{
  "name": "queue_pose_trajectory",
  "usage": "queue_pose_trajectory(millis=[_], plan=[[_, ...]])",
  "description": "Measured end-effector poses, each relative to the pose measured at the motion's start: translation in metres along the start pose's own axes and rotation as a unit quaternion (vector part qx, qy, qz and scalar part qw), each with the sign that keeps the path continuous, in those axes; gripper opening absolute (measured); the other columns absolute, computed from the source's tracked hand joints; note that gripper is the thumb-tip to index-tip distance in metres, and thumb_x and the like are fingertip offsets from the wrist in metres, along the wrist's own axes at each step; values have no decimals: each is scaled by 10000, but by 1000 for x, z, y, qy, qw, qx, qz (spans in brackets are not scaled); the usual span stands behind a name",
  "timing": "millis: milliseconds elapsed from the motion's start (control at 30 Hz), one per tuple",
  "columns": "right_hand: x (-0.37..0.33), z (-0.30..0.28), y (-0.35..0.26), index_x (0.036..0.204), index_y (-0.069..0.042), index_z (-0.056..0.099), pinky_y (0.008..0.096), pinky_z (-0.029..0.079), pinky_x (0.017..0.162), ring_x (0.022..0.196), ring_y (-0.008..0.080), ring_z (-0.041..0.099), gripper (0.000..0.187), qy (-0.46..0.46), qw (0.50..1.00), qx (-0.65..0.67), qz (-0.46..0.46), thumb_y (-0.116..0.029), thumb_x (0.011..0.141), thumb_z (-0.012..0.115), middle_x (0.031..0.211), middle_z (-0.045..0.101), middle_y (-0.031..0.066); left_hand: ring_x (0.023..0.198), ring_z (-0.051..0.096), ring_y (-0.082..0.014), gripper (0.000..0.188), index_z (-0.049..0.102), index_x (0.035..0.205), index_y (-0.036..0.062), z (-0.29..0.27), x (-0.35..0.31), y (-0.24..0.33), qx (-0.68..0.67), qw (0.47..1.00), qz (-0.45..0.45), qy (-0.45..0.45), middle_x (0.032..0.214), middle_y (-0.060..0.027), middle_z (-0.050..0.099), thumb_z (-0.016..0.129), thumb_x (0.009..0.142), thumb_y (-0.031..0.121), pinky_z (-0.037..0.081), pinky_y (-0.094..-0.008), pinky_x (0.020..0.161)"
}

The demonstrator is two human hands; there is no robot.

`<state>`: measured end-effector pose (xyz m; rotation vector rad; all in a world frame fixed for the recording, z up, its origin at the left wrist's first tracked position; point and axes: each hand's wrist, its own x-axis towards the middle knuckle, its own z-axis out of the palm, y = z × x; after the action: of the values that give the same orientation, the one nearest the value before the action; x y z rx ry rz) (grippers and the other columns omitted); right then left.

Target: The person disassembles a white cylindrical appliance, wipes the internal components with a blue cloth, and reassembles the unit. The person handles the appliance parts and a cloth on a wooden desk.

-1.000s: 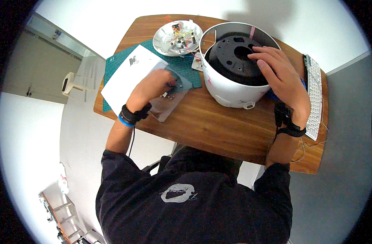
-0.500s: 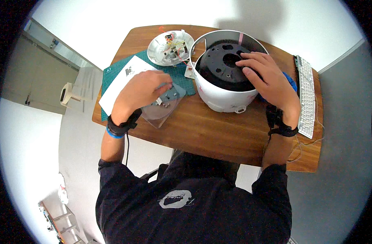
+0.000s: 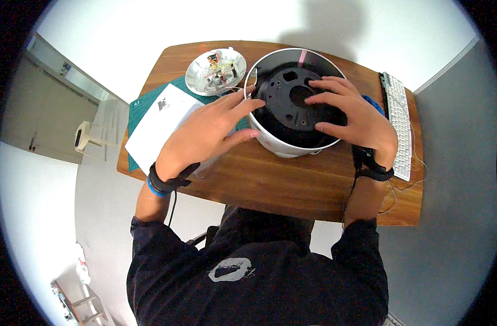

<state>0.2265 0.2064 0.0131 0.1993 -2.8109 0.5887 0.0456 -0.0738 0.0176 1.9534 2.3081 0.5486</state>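
Note:
A round white appliance (image 3: pixel 275 145) lies on the wooden table (image 3: pixel 281 185) with its black, hole-studded base plate (image 3: pixel 284 117) facing up. My left hand (image 3: pixel 210 133) reaches across from the left. Its fingers lie over the appliance's left rim and its thumb presses the white side wall. My right hand (image 3: pixel 352 117) rests spread on the right half of the black plate, fingertips near the centre hole. Both wrists wear dark straps.
A white dish-shaped part (image 3: pixel 216 70) with a circuit board and wires sits at the back left on a green cutting mat (image 3: pixel 142 106). A white paper sheet (image 3: pixel 159 127) lies under my left forearm. A white keyboard (image 3: pixel 399 122) runs along the table's right edge. Something blue (image 3: pixel 374 104) shows behind my right hand.
My left hand has left the paper and clear bag on the mat and moved right onto the appliance's rim. My right hand has stayed on the black plate.

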Motion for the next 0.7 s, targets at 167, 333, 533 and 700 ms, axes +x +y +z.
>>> queue_pose_trajectory(millis=[167,333,533,700], plan=[[0,-3,1,1209,-123,692,473,400,1187,1434,380,432,453,-18,1000,19,-7,-173,790,857,1483,557,127,1169,649,-437,469,571,1309,57,4,1,3,-27,1000,12,8,1484,-193,563,708,973,353,563,-481,920],[0,-5,2,1179,-113,707,474,407,1177,1456,351,417,473,-21,1000,18,0,-104,738,877,1508,553,95,1120,662,-440,429,579,1226,38,12,4,8,-30,999,-15,20,1443,-189,599,692,985,375,566,-488,881],[-1,-5,5,1158,-142,706,517,370,1211,1486,415,373,454,-11,999,-39,-20,-219,751,890,1500,550,88,970,694,-432,340,595,1052,32,17,5,14,-117,991,-1,63,1147,-235,683,746,963,323,551,-457,743],[0,-5,8,1144,-158,718,538,349,1229,1522,437,323,463,-13,1000,-25,-10,-222,725,905,1529,532,77,1003,701,-437,334,598,973,28,32,8,4,-131,981,56,131,1079,-246,682,777,933,307,540,-455,724]])
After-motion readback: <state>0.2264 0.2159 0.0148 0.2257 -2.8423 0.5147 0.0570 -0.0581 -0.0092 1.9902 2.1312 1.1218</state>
